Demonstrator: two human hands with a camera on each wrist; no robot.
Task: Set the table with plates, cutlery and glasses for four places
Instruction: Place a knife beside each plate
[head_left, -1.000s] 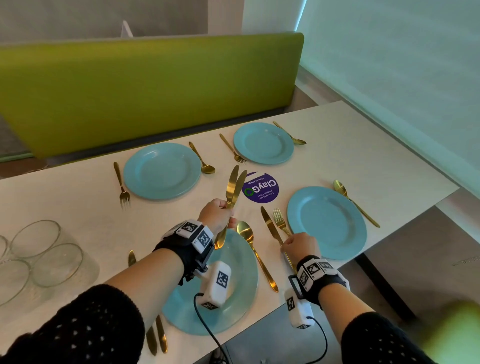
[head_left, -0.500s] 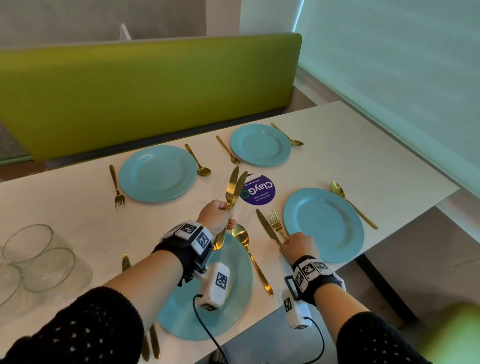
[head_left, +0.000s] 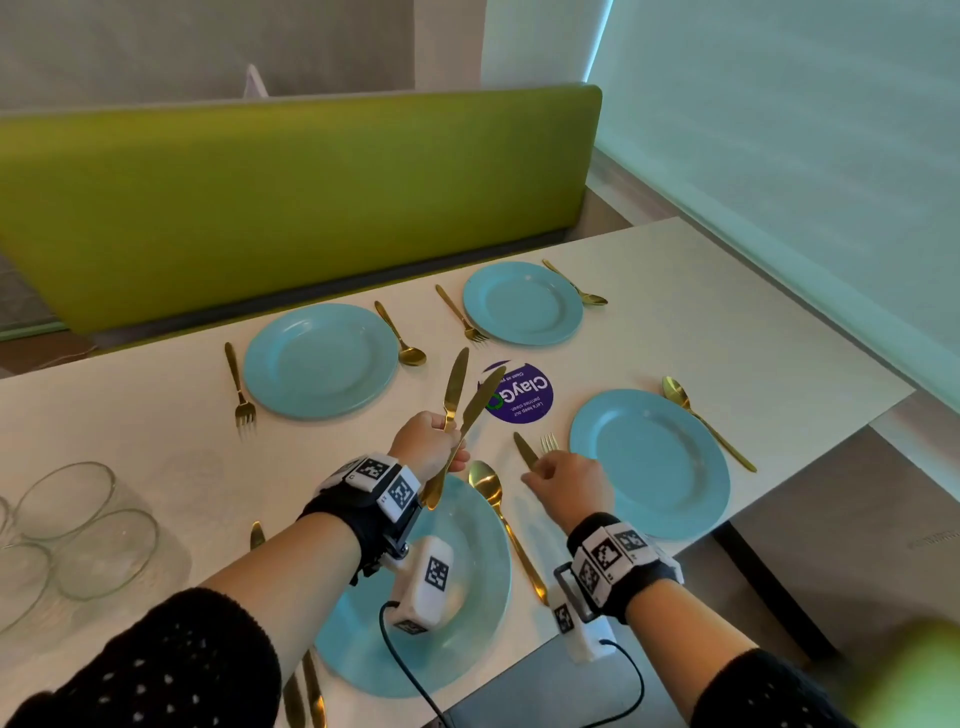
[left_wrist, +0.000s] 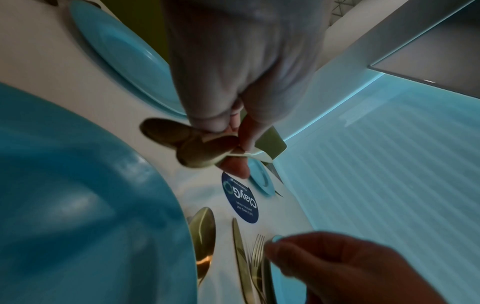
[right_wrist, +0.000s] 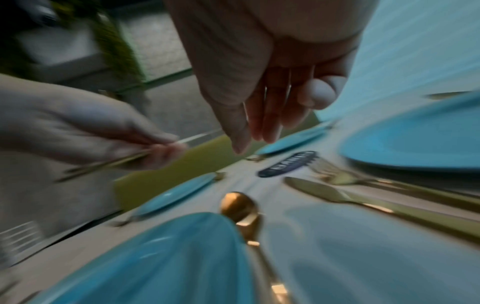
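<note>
A: Starting at the far left, what's on the table (head_left: 727, 322)?

B: Clear glasses (head_left: 83, 525) bunched at the left edge, well apart from the plates. Next, the far-left plate (head_left: 319, 361) with a gold fork to its left and a spoon to its right.

A: And the left hand (head_left: 428, 447)?

B: Raised above the near plate (head_left: 467, 587), fingers curled round the handles of two gold knives (head_left: 460, 400) – blades pointing up and away, crossing slightly.

A: Right of that?

B: A spoon (head_left: 493, 499) beside the near plate, then a knife (head_left: 525, 451) and fork (head_left: 548, 442) lying side by side on the table. The right hand (head_left: 569, 486) is just over their handles, fingers loosely extended downward – the right wrist view shows nothing in its grasp

A: And beyond?

B: The right plate (head_left: 649, 457), a spoon along its right side
</note>
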